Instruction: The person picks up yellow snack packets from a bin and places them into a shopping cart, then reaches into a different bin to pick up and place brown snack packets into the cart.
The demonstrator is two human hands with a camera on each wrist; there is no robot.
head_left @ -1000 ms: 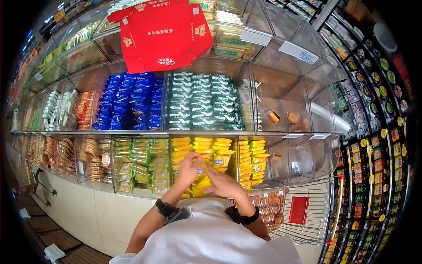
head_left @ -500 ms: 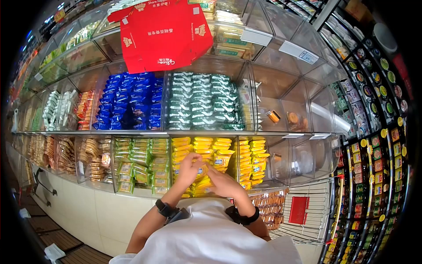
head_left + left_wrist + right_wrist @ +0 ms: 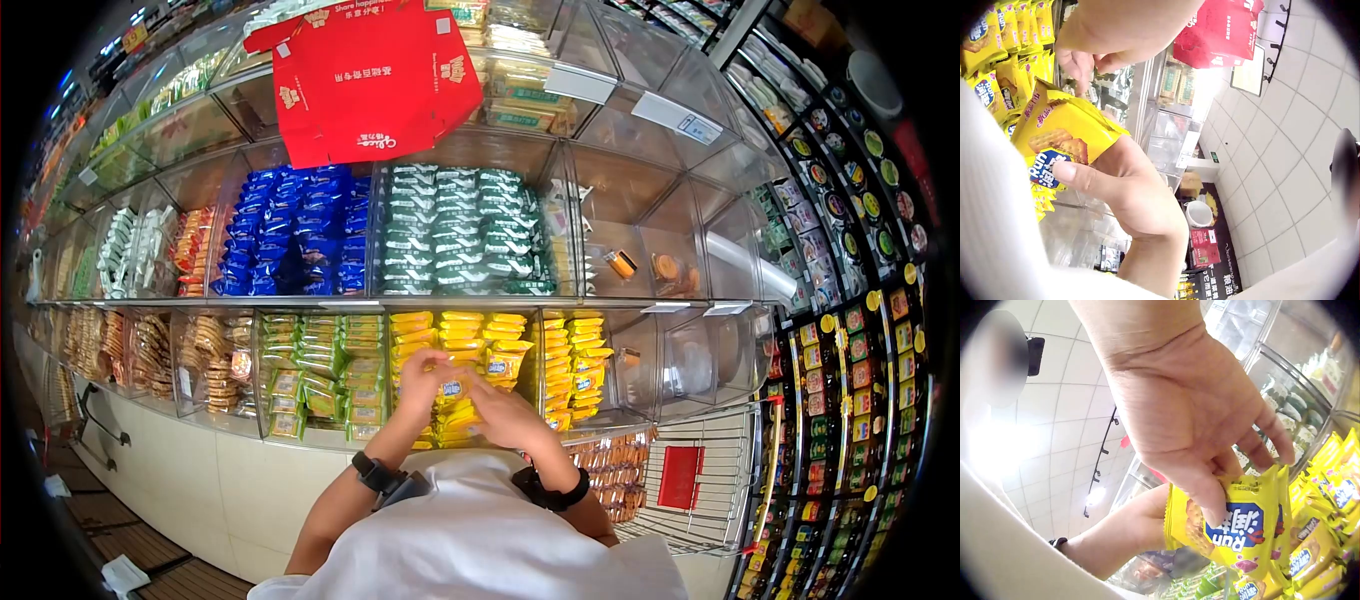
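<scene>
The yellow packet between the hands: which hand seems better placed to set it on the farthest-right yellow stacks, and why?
The right hand, most likely: its thumb lies across the yellow packet, and it is nearer the farthest-right yellow stacks than the left hand.

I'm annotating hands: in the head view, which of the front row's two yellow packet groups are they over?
The left yellow group, beside the green packets: fingers of the left hand and right hand are over it. The right yellow group has none.
</scene>
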